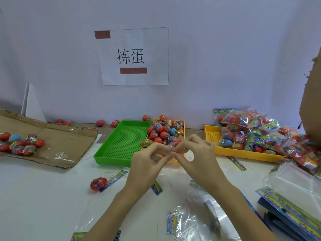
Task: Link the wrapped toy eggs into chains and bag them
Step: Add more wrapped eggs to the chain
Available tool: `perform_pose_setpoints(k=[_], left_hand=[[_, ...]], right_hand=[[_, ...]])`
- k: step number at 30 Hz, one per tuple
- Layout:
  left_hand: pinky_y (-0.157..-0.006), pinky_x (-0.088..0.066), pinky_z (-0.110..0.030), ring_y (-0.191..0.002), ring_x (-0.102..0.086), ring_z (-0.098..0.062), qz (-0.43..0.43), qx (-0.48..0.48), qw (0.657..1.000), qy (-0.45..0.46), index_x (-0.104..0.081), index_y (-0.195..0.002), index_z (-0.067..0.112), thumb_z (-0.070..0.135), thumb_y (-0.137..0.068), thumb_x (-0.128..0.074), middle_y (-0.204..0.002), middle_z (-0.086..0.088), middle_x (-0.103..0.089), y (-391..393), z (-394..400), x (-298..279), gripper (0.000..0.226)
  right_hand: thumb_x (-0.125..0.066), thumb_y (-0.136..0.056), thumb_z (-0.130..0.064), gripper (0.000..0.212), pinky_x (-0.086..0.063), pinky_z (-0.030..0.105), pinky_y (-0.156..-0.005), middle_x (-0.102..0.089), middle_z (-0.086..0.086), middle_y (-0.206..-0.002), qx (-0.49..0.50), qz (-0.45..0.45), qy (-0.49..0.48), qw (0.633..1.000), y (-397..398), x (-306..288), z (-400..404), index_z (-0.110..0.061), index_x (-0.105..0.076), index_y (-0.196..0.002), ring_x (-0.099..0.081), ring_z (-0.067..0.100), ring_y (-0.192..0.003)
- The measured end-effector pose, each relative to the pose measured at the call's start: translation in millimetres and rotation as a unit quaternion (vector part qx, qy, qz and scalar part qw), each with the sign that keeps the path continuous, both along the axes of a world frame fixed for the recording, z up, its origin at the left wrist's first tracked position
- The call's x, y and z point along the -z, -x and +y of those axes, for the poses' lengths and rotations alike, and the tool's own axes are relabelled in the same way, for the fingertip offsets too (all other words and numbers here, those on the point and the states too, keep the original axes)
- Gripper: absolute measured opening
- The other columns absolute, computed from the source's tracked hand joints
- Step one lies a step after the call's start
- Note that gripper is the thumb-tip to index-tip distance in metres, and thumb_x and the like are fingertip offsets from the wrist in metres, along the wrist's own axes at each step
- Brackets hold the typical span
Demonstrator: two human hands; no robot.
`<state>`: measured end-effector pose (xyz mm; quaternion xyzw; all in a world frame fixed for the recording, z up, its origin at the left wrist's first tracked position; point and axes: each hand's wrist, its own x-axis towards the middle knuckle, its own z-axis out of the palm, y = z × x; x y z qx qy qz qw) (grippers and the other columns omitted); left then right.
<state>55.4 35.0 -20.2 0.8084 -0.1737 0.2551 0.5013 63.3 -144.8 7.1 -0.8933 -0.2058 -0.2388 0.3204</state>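
Note:
My left hand (pixel 147 164) and my right hand (pixel 196 155) meet above the table's middle. Both pinch a piece of clear plastic wrap (pixel 171 149) between thumb and fingertips. Whether an egg hangs in the wrap I cannot tell. Just behind the hands a small yellow tray (pixel 183 122) is heaped with wrapped toy eggs (pixel 165 131), mostly red with a few blue. One wrapped red egg (pixel 98 183) lies alone on the white table, left of my left forearm. Clear bags with colourful header strips (pixel 196 218) lie between my forearms.
An empty green tray (pixel 121 143) stands left of the egg tray. A larger yellow tray (pixel 211 134) at right holds bagged eggs (pixel 250 131). Flattened cardboard (pixel 57 136) at left carries loose eggs (pixel 20 142). Header cards (pixel 291 207) are stacked at lower right. Stray eggs (pixel 99 122) line the wall.

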Motion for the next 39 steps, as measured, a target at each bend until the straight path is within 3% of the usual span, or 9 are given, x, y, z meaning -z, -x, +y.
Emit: perform_pose_setpoints(k=[5,11,14,19,23,28,32,35,39], left_hand=[[-0.076,-0.056,-0.037,-0.086,-0.069,-0.009,-0.065,-0.054,0.992,-0.098,-0.071,-0.112,0.023,0.041,-0.093,-0.075,-0.091,0.013,-0.073,-0.3,2.8,4.1,0.027],[-0.077,-0.052,-0.023,-0.093,-0.066,-0.010,0.038,0.062,0.991,-0.117,-0.053,-0.131,0.040,0.056,-0.076,-0.086,-0.105,0.015,-0.066,-6.2,7.0,7.0,0.066],[-0.069,-0.048,-0.018,-0.083,-0.062,-0.009,0.025,0.055,0.981,-0.182,-0.045,-0.137,0.044,0.057,-0.076,-0.086,-0.101,0.019,-0.062,-7.3,10.0,10.9,0.074],[-0.067,-0.038,-0.005,-0.081,-0.052,0.013,-0.038,0.000,0.970,-0.240,-0.046,-0.143,0.031,0.054,-0.081,-0.083,-0.095,0.021,-0.062,-4.6,9.7,10.2,0.076],[-0.074,-0.047,-0.017,-0.094,-0.063,-0.005,-0.036,-0.021,0.967,-0.250,-0.049,-0.144,0.030,0.058,-0.084,-0.079,-0.114,0.013,-0.070,-4.2,11.5,8.7,0.072],[-0.070,-0.043,-0.020,-0.087,-0.061,-0.007,-0.054,-0.052,0.963,-0.258,-0.053,-0.143,0.027,0.065,-0.086,-0.067,-0.105,0.013,-0.069,-3.2,8.1,6.2,0.069],[-0.072,-0.044,-0.021,-0.087,-0.059,-0.009,-0.047,-0.048,0.966,-0.249,-0.055,-0.143,0.025,0.051,-0.085,-0.079,-0.103,0.011,-0.067,-2.4,6.8,7.0,0.068],[-0.076,-0.041,-0.019,-0.090,-0.056,-0.008,-0.050,-0.040,0.963,-0.262,-0.055,-0.144,0.023,0.060,-0.082,-0.076,-0.104,0.010,-0.066,-1.3,6.0,7.4,0.075],[-0.080,-0.051,-0.033,-0.090,-0.058,-0.015,-0.052,-0.034,0.954,-0.294,-0.049,-0.150,0.025,0.064,-0.079,-0.078,-0.100,0.011,-0.063,-1.6,10.3,3.9,0.087]], right_hand=[[-0.076,-0.092,-0.025,0.003,-0.037,0.012,-0.082,-0.067,-0.017,-0.089,-0.071,0.007,0.001,0.997,2.7,-4.1,0.2,-0.024,-0.074,-0.094,-0.059,0.000,-0.085],[-0.075,-0.092,-0.023,0.002,-0.050,0.015,-0.071,-0.070,-0.017,-0.080,-0.107,0.055,-0.091,0.989,1.9,-7.0,-4.5,-0.022,-0.075,-0.090,-0.065,0.005,-0.081],[-0.077,-0.091,-0.019,0.006,-0.047,0.013,-0.068,-0.070,-0.016,-0.079,-0.115,0.076,-0.106,0.985,1.7,-8.4,-6.3,-0.021,-0.075,-0.086,-0.064,0.007,-0.079],[-0.077,-0.091,-0.025,0.003,-0.046,0.014,-0.075,-0.071,-0.016,-0.083,-0.134,0.095,-0.090,0.982,3.1,-11.5,-7.1,-0.025,-0.077,-0.087,-0.064,0.008,-0.087],[-0.076,-0.091,-0.027,0.002,-0.047,0.013,-0.083,-0.071,-0.019,-0.090,-0.137,0.093,-0.074,0.983,5.8,-12.0,-6.3,-0.026,-0.076,-0.089,-0.064,0.003,-0.096],[-0.071,-0.096,-0.020,0.002,-0.058,0.022,-0.079,-0.074,-0.010,-0.092,-0.174,0.116,-0.111,0.972,5.5,-7.7,-1.5,-0.019,-0.070,-0.096,-0.071,0.009,-0.089],[-0.074,-0.093,-0.027,0.008,-0.054,0.017,-0.075,-0.074,-0.016,-0.092,-0.164,0.138,-0.058,0.975,2.6,-4.0,-0.6,-0.025,-0.077,-0.100,-0.067,0.003,-0.090],[-0.071,-0.096,-0.023,0.013,-0.056,0.020,-0.075,-0.076,-0.017,-0.089,-0.171,0.151,-0.043,0.973,2.3,-5.9,-2.1,-0.027,-0.082,-0.103,-0.069,0.003,-0.087],[-0.064,-0.101,-0.022,0.013,-0.059,0.026,-0.080,-0.076,-0.013,-0.090,-0.149,0.141,-0.092,0.974,0.6,-11.3,-7.9,-0.023,-0.077,-0.100,-0.072,0.006,-0.087]])
